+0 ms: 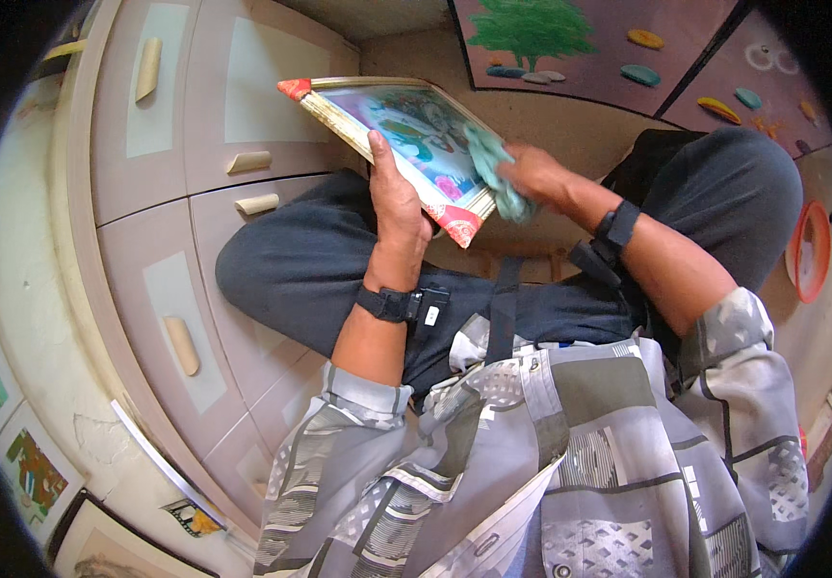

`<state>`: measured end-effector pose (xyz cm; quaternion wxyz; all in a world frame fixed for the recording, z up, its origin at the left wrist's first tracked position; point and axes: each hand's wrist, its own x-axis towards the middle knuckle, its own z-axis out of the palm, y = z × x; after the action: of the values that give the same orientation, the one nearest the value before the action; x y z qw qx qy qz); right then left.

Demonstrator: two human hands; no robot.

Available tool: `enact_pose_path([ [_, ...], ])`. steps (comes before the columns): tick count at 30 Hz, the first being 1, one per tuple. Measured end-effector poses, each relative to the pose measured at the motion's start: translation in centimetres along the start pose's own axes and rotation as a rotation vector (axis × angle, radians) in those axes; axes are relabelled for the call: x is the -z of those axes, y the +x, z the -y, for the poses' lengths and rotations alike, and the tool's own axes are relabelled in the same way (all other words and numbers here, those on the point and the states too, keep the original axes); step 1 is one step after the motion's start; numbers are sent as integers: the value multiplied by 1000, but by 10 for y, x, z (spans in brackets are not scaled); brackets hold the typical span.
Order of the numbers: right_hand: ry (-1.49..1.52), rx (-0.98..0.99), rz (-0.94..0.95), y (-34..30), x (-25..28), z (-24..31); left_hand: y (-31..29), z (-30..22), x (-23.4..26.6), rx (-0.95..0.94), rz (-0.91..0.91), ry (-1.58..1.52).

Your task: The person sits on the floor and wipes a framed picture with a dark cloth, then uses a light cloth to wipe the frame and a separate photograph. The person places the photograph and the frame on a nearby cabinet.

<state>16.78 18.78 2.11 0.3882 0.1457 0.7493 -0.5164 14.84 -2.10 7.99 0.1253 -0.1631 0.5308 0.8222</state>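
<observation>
My left hand (400, 204) grips the lower left edge of a framed picture (406, 120), its thumb lying along the front side. The picture is tilted and has a gold-coloured frame with red patterned corner covers. Closed around a teal cloth (495, 169), my right hand (539, 179) presses it against the picture's right edge. Part of the cloth hangs over that edge. The fingers of my left hand behind the frame are hidden.
My bent legs (286, 265) are below and beside the picture. A pale cabinet (137, 231) with beige handles stands to the left. Painted boards (570, 67) lean at the back right. An orange-red round basin (809, 250) is at far right. Pictures (36, 472) are at lower left.
</observation>
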Motion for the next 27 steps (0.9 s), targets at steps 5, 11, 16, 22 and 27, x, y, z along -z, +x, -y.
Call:
enact_pose_path([
  [5, -164, 199, -76, -2, -35, -11, -5, -2, -2, -25, -15, 22],
  [11, -93, 419, 8, -21, -20, 42, -9, -5, -4, -77, 31, 83],
  [16, 328, 863, -24, 0, -8, 103, -3, -3, 6, 38, 110, -26],
  [22, -169, 832, -139, 4, -22, 112, -7, 4, 14, 69, -89, 88],
  [27, -222, 647, 306, -38, 26, 96, -10, -9, 9, 65, 36, -47],
])
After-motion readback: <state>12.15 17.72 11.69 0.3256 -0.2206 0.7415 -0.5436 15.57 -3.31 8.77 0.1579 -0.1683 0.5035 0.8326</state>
